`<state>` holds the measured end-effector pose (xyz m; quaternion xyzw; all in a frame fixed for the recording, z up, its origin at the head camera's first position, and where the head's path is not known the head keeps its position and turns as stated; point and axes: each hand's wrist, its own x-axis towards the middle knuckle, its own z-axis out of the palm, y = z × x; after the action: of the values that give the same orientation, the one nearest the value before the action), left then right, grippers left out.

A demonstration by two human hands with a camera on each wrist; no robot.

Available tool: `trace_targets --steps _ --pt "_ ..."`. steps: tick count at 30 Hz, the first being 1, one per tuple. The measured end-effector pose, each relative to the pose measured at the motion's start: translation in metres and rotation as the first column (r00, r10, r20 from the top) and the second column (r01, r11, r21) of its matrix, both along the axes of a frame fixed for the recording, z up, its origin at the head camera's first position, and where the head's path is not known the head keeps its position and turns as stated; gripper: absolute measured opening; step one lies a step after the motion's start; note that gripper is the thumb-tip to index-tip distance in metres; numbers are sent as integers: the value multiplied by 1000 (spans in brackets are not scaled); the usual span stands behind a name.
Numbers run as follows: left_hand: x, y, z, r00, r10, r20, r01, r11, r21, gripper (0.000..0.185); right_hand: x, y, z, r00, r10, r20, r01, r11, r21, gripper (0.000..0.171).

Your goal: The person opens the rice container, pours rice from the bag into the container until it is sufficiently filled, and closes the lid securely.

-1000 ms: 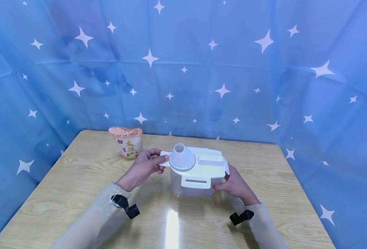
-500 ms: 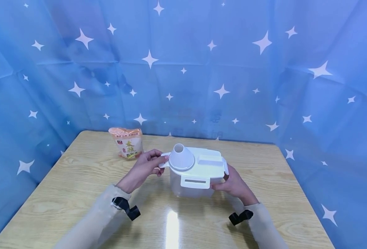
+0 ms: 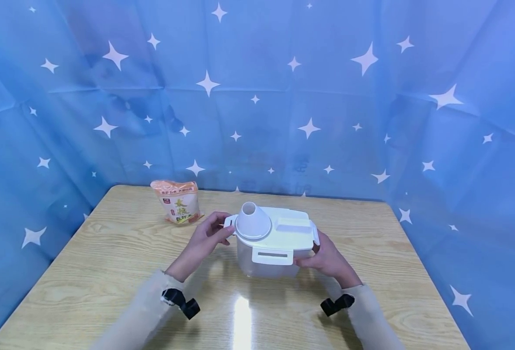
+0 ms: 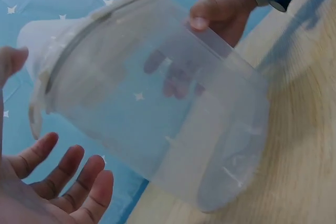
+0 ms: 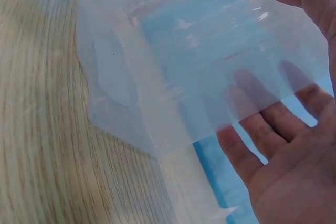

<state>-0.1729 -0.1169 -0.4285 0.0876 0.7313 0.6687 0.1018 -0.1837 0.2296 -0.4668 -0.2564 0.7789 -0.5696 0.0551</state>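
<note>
A clear bin [image 3: 270, 257] with a white lid [image 3: 283, 233] stands mid-table [image 3: 87, 272]; the right hand [image 3: 325, 257] wraps its 3 o'clock side, bracing it. The left hand [image 3: 205, 238], fingers loosely spread and gripping nothing, touches the lid latch at 9 o'clock beside the funnel [image 3: 252, 221]. A bag [image 3: 176, 201] stands at 10 o'clock, clear of the hands.

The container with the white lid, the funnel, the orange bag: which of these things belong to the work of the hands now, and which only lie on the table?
In use:
- clear container, gripped by the right hand
- white lid
- white funnel on the lid
- left hand, open, at the lid's left clasp

Lying about:
- orange bag, untouched, on the wooden table
</note>
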Motion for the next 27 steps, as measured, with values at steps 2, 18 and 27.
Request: trace_targets --steps 2,18,27 --pt "3 0 -4 1000 -9 -29 9 1000 -4 49 0 0 -1 1000 -3 1 3 1000 6 71" --pt "20 25 -37 995 -38 -90 39 999 7 97 -1 1 -2 1000 -6 4 6 999 36 75" --pt "22 33 -46 997 65 -28 -66 996 -56 84 -1 0 0 1000 3 -13 -3 1000 20 74"
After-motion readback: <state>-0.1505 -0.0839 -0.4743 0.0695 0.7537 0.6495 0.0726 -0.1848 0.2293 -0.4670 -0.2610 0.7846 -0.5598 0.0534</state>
